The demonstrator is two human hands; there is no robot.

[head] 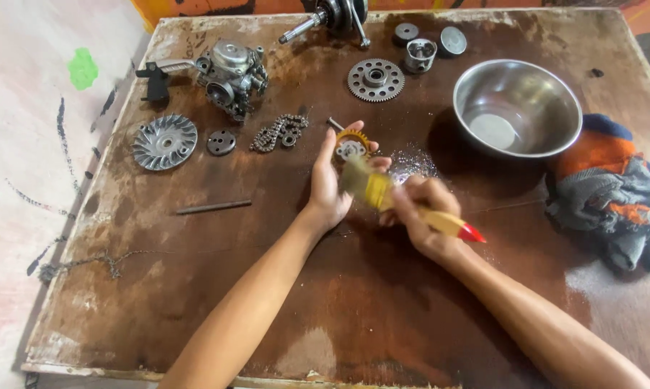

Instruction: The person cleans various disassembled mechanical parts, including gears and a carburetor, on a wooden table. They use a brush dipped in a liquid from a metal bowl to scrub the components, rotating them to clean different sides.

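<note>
- The left hand [330, 189] stands on edge near the middle of the table [195, 302], fingers curled and pinching a small round gear [351, 146] with a yellowish rim and grey metal centre between thumb and fingertips.
- The right hand [420, 216] is wrapped in a closed fist around the handle of a paintbrush [404, 202]; the handle is pale yellow wood with a red tip pointing right, and the blurred bristles lie against the gear.
- The gear is held just above the tabletop, between the two hands, left of a wet, glittering patch on the wood.
- A shiny steel bowl [517, 108] sits far right, round and smooth.
- A crumpled rag [609, 191] of orange, grey and blue cloth lies at the right edge.
- Far centre: a flat toothed sprocket [375, 79], a short hollow piston [419, 55] and a shaft assembly [332, 16] at the far edge.
- Far left: a lumpy cast-metal carburettor [231, 75], with a coiled chain [278, 133] just right of it.
- Left: a finned, round pulley disc [164, 142] and a small dark plate [221, 142] beside it.
- A thin metal rod [214, 207] lies left of the left hand.
- The table is brown wood, worn and stained.
</note>
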